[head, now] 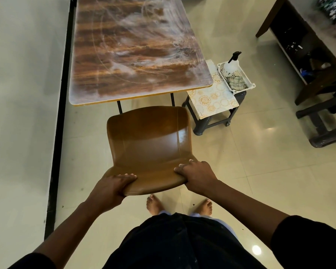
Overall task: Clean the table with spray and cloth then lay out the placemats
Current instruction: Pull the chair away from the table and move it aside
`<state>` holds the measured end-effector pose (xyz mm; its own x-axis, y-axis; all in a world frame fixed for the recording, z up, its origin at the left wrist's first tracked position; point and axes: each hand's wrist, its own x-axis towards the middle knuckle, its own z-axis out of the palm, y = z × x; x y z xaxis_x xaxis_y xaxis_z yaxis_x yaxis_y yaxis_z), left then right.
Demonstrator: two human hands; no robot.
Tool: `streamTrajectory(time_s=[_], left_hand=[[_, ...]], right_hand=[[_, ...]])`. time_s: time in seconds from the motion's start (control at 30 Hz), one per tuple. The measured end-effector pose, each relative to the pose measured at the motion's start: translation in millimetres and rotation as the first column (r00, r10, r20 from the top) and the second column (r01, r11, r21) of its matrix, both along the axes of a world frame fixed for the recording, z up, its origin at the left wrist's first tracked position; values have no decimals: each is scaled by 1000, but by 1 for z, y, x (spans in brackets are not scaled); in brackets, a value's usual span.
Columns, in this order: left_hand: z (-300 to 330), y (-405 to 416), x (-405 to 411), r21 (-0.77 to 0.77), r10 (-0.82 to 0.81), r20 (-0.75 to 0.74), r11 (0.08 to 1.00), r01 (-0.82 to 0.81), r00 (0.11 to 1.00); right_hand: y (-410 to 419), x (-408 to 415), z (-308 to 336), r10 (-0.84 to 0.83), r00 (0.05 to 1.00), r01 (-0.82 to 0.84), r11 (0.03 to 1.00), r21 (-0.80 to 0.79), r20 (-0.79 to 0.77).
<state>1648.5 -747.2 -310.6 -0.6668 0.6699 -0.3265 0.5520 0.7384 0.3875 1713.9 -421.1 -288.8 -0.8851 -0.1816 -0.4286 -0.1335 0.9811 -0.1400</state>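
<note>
the streaked brown surface (136, 49) runs along the wall with open tiled floor to its right and near end, where a brown chair (149, 140) stands just clear of its edge. left hand (113, 188) and right hand (197, 174) each curl their fingers round the chair's backrest. beside the surface's right corner a stool (211, 113) carries patterned placemats (213, 98) and a white basket (239, 82) holding the spray bottle (231, 64) and checked cloth (236, 81); no readable writing.

no readable text, labels, brands, numbers or signs on anything in view
</note>
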Motion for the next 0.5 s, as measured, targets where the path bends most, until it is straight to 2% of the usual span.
streamTrajectory(time_s=[0.07, 0.17, 0.33, 0.5], left_hand=[[11, 9, -5, -44, -16, 48, 999, 18, 999], [26, 25, -12, -86, -8, 211, 996, 27, 977], [44, 60, -15, 104, 101, 228, 986, -127, 968], [60, 124, -11, 258, 139, 266, 943, -209, 954]], right_hand=[[5, 0, 1, 22, 1000, -22, 999, -29, 8], [13, -3, 6, 45, 998, -39, 994, -101, 50], [37, -7, 26, 22, 995, 10, 948, -319, 95], [76, -1, 35, -217, 974, 222, 833, -507, 70]])
